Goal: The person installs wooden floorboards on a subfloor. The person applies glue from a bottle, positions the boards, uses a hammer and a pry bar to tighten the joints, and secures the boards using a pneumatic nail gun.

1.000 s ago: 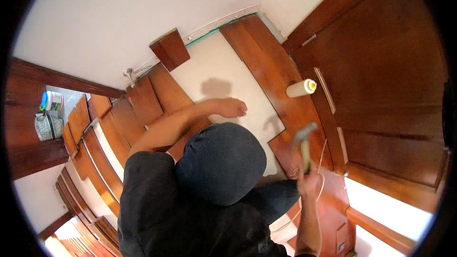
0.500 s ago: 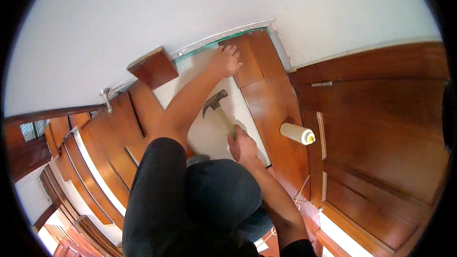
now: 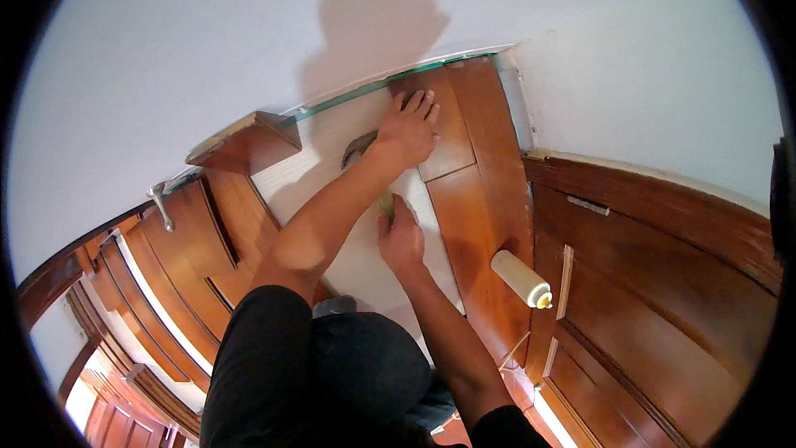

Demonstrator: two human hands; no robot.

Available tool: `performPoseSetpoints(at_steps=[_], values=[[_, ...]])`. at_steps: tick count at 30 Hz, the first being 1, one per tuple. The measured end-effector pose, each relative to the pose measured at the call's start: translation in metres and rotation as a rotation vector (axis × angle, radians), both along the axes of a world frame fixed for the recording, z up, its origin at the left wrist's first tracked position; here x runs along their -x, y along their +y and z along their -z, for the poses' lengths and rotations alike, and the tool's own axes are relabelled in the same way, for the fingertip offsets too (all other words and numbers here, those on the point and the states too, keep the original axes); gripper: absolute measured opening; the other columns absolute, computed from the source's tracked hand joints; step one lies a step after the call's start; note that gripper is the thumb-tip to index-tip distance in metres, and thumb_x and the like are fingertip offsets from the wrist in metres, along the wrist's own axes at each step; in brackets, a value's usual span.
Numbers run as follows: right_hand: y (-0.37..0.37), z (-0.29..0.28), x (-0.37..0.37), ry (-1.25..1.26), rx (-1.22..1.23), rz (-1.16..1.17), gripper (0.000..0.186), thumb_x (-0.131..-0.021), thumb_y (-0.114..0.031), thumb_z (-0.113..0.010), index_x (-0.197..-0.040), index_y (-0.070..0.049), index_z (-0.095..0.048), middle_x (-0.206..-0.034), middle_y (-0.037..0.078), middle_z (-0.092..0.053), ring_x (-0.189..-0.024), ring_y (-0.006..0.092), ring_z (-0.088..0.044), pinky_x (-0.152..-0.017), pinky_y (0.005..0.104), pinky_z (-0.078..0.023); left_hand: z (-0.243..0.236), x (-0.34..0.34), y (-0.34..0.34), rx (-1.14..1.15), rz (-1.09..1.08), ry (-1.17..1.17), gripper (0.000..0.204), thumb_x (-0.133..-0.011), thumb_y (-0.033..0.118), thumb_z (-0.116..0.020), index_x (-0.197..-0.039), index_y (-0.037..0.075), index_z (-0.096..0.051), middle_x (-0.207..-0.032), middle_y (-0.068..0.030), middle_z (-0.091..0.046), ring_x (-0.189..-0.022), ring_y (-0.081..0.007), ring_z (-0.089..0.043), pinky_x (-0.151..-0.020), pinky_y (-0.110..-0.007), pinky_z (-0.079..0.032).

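Observation:
My left hand [image 3: 410,131] lies over the left edge of a short reddish-brown floor plank [image 3: 452,137] by the wall, its fingers stretched out on the wood. Closed around the pale green handle of a claw hammer [image 3: 358,149] is my right hand [image 3: 402,238]. The hammer's dark metal head shows beside my left forearm, which hides part of it. Both hands are above a strip of white underlay [image 3: 332,124]. A longer plank [image 3: 464,216] continues toward me from the short one.
A cream bottle with a yellow tip [image 3: 521,279] stands on the planks at right. Near the wall at left are a loose board piece [image 3: 255,145] and a metal pull bar [image 3: 162,206]. More planks [image 3: 178,241] lie at left. A brown panelled wooden surface [image 3: 663,282] rises at right.
The hammer has moved up toward the wall and partly behind my left forearm. My left hand has shifted slightly along the short plank. The view has tilted a little.

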State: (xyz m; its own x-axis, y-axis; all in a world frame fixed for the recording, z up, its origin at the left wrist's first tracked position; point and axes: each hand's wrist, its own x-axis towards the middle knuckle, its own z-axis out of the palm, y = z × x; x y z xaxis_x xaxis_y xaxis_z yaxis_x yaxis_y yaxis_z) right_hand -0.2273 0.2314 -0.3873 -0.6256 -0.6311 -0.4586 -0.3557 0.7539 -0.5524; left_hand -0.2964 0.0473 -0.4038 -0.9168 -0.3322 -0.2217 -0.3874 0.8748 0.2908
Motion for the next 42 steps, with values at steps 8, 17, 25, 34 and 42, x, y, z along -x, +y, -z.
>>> performPoseSetpoints(at_steps=[8, 17, 25, 34, 42], values=[[-0.001, 0.007, -0.003, 0.007, 0.015, -0.017, 0.049, -0.096, -0.019, -0.061, -0.142, -0.004, -0.05, -0.116, 0.026, -0.068, -0.101, 0.0449, -0.067, -0.085, 0.0509, -0.054, 0.009, 0.0, 0.003, 0.002, -0.008, 0.048, 0.063, -0.101, 0.038, -0.049, -0.155, 0.005, -0.039, -0.166, -0.0123, -0.027, -0.153, -0.0278, -0.024, -0.125, -0.053, -0.018], [-0.003, 0.0, -0.004, -0.019, -0.014, 0.056, 0.048, -0.098, -0.022, -0.06, -0.141, -0.003, -0.051, -0.115, 0.026, -0.068, -0.099, 0.0435, -0.068, -0.085, 0.05, -0.055, 0.009, -0.002, 0.001, -0.026, -0.021, 0.102, 0.067, -0.098, 0.038, -0.055, -0.154, 0.005, -0.039, -0.166, -0.012, -0.028, -0.153, -0.0278, -0.025, -0.124, -0.055, -0.02], [0.033, 0.011, -0.004, 0.045, -0.026, 0.037, 0.053, -0.1, -0.031, -0.057, -0.146, -0.006, -0.045, -0.112, 0.023, -0.067, -0.094, 0.0442, -0.068, -0.079, 0.053, -0.056, 0.01, -0.004, 0.002, -0.051, -0.02, 0.113, 0.069, -0.098, 0.037, -0.058, -0.155, 0.005, -0.037, -0.166, -0.0139, -0.026, -0.154, -0.0293, -0.022, -0.124, -0.055, -0.019], [0.053, 0.0, -0.006, 0.033, -0.037, -0.024, 0.052, -0.099, -0.03, -0.06, -0.143, -0.006, -0.048, -0.111, 0.022, -0.067, -0.094, 0.0409, -0.068, -0.078, 0.0503, -0.056, 0.011, -0.003, 0.002, 0.023, -0.013, 0.029, 0.069, -0.101, 0.042, -0.052, -0.157, 0.008, -0.033, -0.168, -0.0107, -0.021, -0.155, -0.0283, -0.019, -0.119, -0.065, -0.02], [0.065, -0.008, -0.012, -0.001, -0.166, -0.086, 0.05, -0.098, -0.024, -0.061, -0.144, -0.008, -0.049, -0.111, 0.022, -0.068, -0.092, 0.0406, -0.068, -0.081, 0.048, -0.055, 0.007, -0.001, 0.003, -0.049, -0.029, 0.019, 0.073, -0.098, 0.041, -0.056, -0.158, 0.007, -0.031, -0.169, -0.0107, -0.018, -0.156, -0.0277, -0.017, -0.118, -0.063, -0.024]])
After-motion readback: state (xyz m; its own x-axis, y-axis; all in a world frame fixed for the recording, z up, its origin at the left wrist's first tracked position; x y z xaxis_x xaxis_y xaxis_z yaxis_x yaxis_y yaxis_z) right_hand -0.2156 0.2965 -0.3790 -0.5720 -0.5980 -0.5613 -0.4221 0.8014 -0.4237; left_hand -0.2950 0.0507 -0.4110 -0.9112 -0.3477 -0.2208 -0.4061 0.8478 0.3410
